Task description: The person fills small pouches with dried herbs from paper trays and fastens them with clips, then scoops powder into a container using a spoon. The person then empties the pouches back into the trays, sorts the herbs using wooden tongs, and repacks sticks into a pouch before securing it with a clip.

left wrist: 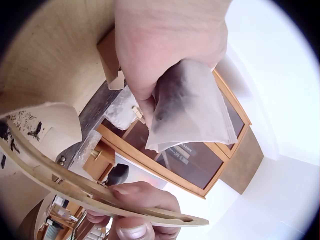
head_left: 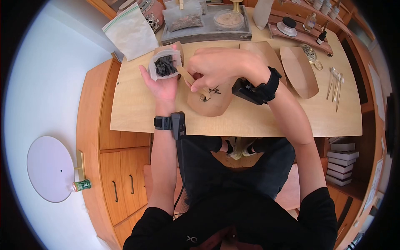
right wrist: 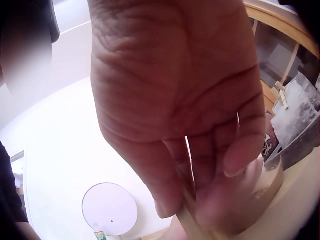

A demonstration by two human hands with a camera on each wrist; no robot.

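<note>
Fingers [left wrist: 150,197] pinching wooden tongs [left wrist: 90,193], right hand [head_left: 214,63]; left hand [head_left: 164,88] cupped round translucent pouch [left wrist: 197,117]

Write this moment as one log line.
left hand: holds translucent white bag of dark strips; right hand: grips pale wooden tongs; brown paper tray: dark strips inside

No whole word or number can be read. The person's black shirt [head_left: 208,218] bears 1 small pale logo [head_left: 191,238] on the chest; it resembles a slanted X joined to a second stroke, though its exact letters are uncertain. The green label [head_left: 84,184] of the small container by the wall carries pale markings too small to make out. The dark dropper bottle [head_left: 321,38] has 1 white label, its print illegible. In the left wrist view, pale lettering [left wrist: 183,150] shows behind the cabinet glass [left wrist: 200,167], too blurred to spell out.
</note>
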